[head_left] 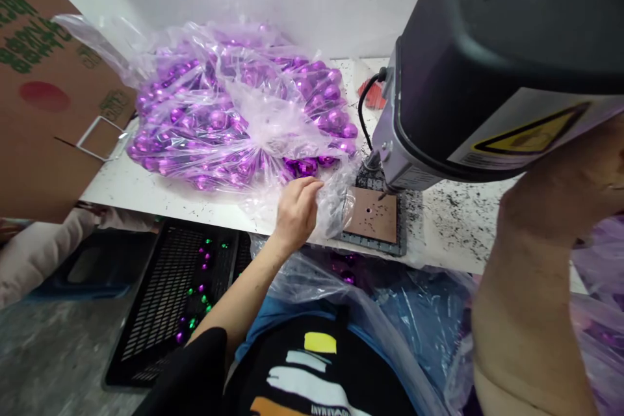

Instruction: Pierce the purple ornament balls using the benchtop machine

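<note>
My left hand (296,211) is closed, its fingers curled in at the front edge of a clear plastic bag (268,117). What those fingers hold, if anything, is hidden. Shiny purple beads (214,120) fill the bag, and a few show bare just beyond my knuckles. My right hand (580,169) reaches up at the right edge beside a black and grey press machine (492,71) with a yellow warning label; its fingers are out of sight. Under the machine's tip lies a brown square plate (373,224) with a small hole, set on a dark base (400,234).
Black crumbs are scattered on the white table (453,221). A cardboard box (53,91) stands at left. Below the table's edge is a black crate (156,305) with green and purple beads. Clear plastic (312,276) covers my lap. Another person's sleeve (43,253) shows at left.
</note>
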Demonstrator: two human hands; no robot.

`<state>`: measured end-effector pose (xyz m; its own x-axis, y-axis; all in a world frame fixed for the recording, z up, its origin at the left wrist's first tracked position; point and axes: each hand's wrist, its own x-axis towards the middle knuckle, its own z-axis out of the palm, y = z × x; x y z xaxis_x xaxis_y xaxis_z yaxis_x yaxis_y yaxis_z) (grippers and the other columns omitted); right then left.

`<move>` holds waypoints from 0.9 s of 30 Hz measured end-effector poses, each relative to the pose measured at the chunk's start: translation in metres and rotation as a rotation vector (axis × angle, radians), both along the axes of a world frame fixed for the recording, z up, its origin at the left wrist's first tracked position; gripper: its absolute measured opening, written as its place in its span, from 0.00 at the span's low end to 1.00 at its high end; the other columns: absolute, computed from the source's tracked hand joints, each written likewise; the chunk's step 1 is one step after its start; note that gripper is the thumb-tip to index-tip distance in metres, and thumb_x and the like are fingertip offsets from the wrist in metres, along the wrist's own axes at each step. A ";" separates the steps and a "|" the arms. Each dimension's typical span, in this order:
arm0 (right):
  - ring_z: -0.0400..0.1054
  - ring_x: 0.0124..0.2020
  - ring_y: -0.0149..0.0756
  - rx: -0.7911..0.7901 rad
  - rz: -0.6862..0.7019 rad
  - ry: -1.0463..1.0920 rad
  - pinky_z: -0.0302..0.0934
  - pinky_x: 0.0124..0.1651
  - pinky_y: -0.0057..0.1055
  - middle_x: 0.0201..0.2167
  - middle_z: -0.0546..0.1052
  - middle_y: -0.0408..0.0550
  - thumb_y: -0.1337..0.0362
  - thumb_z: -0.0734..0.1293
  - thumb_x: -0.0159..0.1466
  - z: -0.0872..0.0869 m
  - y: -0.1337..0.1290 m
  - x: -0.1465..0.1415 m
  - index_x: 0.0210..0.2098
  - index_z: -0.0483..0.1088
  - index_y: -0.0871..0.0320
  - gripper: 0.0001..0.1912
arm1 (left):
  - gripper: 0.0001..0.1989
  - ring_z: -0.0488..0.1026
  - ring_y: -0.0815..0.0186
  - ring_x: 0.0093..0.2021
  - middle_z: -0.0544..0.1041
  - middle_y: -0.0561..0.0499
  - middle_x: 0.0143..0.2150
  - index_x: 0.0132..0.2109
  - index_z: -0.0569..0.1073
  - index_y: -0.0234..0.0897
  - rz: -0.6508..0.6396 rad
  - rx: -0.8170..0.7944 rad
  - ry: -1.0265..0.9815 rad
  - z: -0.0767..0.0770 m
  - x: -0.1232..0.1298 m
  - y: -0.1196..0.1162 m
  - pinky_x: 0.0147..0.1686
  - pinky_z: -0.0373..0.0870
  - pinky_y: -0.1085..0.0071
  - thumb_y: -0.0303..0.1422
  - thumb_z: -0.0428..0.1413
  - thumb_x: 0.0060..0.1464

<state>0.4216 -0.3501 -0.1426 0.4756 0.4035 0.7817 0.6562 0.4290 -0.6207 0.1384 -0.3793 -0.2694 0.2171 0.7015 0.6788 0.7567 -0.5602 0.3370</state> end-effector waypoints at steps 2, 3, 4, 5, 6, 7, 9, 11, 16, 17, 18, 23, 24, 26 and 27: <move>0.69 0.39 0.27 0.010 -0.074 -0.056 0.60 0.49 0.38 0.31 0.70 0.40 0.39 0.54 0.66 0.002 -0.001 0.000 0.38 0.71 0.60 0.31 | 0.14 0.72 0.57 0.52 0.75 0.41 0.51 0.55 0.69 0.36 0.001 -0.134 0.110 -0.007 0.003 0.013 0.54 0.69 0.59 0.27 0.50 0.64; 0.70 0.39 0.27 0.006 -0.080 -0.068 0.59 0.48 0.38 0.30 0.70 0.40 0.40 0.53 0.66 0.002 -0.002 -0.001 0.38 0.72 0.61 0.31 | 0.15 0.72 0.55 0.53 0.74 0.39 0.52 0.56 0.69 0.35 0.071 -0.205 0.136 -0.013 0.001 0.018 0.54 0.69 0.57 0.29 0.52 0.63; 0.70 0.40 0.27 0.001 -0.072 -0.070 0.59 0.47 0.38 0.30 0.70 0.40 0.41 0.53 0.67 0.003 -0.003 -0.001 0.39 0.72 0.61 0.31 | 0.18 0.71 0.52 0.54 0.74 0.37 0.53 0.57 0.68 0.33 0.156 -0.274 0.141 -0.020 -0.003 0.020 0.54 0.69 0.55 0.30 0.55 0.61; 0.70 0.41 0.27 -0.005 -0.066 -0.070 0.58 0.47 0.37 0.30 0.70 0.39 0.42 0.53 0.67 0.003 -0.003 -0.001 0.39 0.72 0.61 0.30 | 0.21 0.71 0.50 0.55 0.73 0.36 0.53 0.59 0.66 0.31 0.230 -0.339 0.127 -0.028 -0.008 0.021 0.54 0.69 0.54 0.31 0.57 0.59; 0.70 0.41 0.27 -0.002 -0.071 -0.068 0.58 0.46 0.36 0.30 0.71 0.39 0.42 0.52 0.67 0.003 -0.004 -0.001 0.39 0.72 0.61 0.30 | 0.24 0.71 0.49 0.55 0.73 0.35 0.54 0.60 0.65 0.31 0.272 -0.398 0.095 -0.034 -0.013 0.021 0.54 0.69 0.53 0.31 0.58 0.57; 0.70 0.41 0.26 0.001 -0.080 -0.068 0.57 0.45 0.35 0.31 0.71 0.38 0.41 0.52 0.66 0.003 -0.003 -0.002 0.38 0.71 0.61 0.31 | 0.26 0.71 0.49 0.55 0.73 0.36 0.54 0.60 0.64 0.31 0.276 -0.449 0.045 -0.039 -0.018 0.019 0.54 0.69 0.52 0.32 0.59 0.56; 0.69 0.40 0.24 0.014 -0.099 -0.065 0.56 0.42 0.33 0.32 0.72 0.37 0.39 0.52 0.65 0.002 -0.002 -0.001 0.38 0.70 0.60 0.32 | 0.27 0.71 0.52 0.55 0.72 0.39 0.55 0.61 0.64 0.35 0.178 -0.531 -0.109 -0.042 -0.024 0.016 0.55 0.69 0.55 0.32 0.59 0.55; 0.68 0.37 0.22 0.036 -0.091 -0.060 0.55 0.40 0.31 0.29 0.70 0.36 0.38 0.53 0.64 0.001 0.001 0.000 0.37 0.70 0.61 0.32 | 0.28 0.72 0.56 0.54 0.70 0.42 0.58 0.61 0.62 0.39 0.015 -0.596 -0.318 -0.038 -0.025 0.014 0.53 0.71 0.59 0.33 0.59 0.55; 0.59 0.30 0.17 0.082 -0.016 -0.068 0.52 0.37 0.29 0.25 0.60 0.37 0.38 0.53 0.64 0.006 0.004 -0.001 0.35 0.69 0.63 0.33 | 0.29 0.75 0.62 0.48 0.72 0.44 0.55 0.61 0.59 0.44 -0.237 -0.755 -0.725 -0.010 -0.004 0.008 0.42 0.74 0.69 0.43 0.59 0.57; 0.58 0.30 0.17 0.074 -0.004 -0.060 0.50 0.37 0.29 0.25 0.58 0.38 0.37 0.53 0.63 0.008 0.004 -0.003 0.33 0.68 0.63 0.33 | 0.27 0.75 0.62 0.47 0.73 0.44 0.53 0.60 0.60 0.44 -0.253 -0.776 -0.751 -0.007 0.003 0.005 0.40 0.74 0.70 0.44 0.58 0.58; 0.56 0.29 0.17 0.068 0.007 -0.048 0.49 0.36 0.29 0.24 0.57 0.38 0.37 0.54 0.62 0.011 0.003 -0.006 0.32 0.67 0.63 0.33 | 0.25 0.76 0.62 0.47 0.73 0.44 0.53 0.59 0.61 0.43 -0.268 -0.786 -0.757 -0.004 0.011 0.002 0.40 0.75 0.70 0.45 0.57 0.59; 0.46 0.25 0.16 0.044 0.058 -0.032 0.43 0.32 0.26 0.22 0.50 0.38 0.37 0.54 0.61 0.022 0.000 -0.016 0.27 0.59 0.63 0.31 | 0.31 0.75 0.59 0.53 0.73 0.42 0.58 0.61 0.63 0.40 -0.389 -0.736 -0.614 -0.012 0.048 -0.010 0.52 0.73 0.64 0.43 0.63 0.55; 0.46 0.24 0.16 0.036 0.060 -0.043 0.43 0.32 0.26 0.22 0.50 0.38 0.37 0.54 0.61 0.023 0.000 -0.017 0.27 0.58 0.63 0.31 | 0.31 0.74 0.58 0.55 0.72 0.42 0.58 0.61 0.64 0.39 -0.390 -0.722 -0.580 -0.015 0.054 -0.011 0.54 0.71 0.63 0.43 0.64 0.55; 0.46 0.25 0.15 0.018 0.060 -0.066 0.43 0.32 0.25 0.23 0.51 0.37 0.38 0.53 0.62 0.024 0.000 -0.016 0.27 0.56 0.63 0.31 | 0.30 0.73 0.57 0.56 0.74 0.43 0.57 0.60 0.66 0.38 -0.355 -0.690 -0.514 -0.021 0.064 -0.010 0.56 0.70 0.61 0.42 0.65 0.54; 0.45 0.25 0.15 0.017 0.061 -0.077 0.42 0.32 0.24 0.23 0.50 0.37 0.38 0.53 0.62 0.024 0.001 -0.015 0.27 0.55 0.62 0.31 | 0.30 0.73 0.57 0.55 0.75 0.43 0.55 0.59 0.67 0.38 -0.329 -0.672 -0.484 -0.023 0.068 -0.009 0.56 0.70 0.61 0.41 0.66 0.53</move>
<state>0.4066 -0.3492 -0.1185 0.3886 0.4164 0.8220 0.6738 0.4800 -0.5617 0.2061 -0.3887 -0.2925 0.2740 0.9370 0.2166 0.2814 -0.2934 0.9136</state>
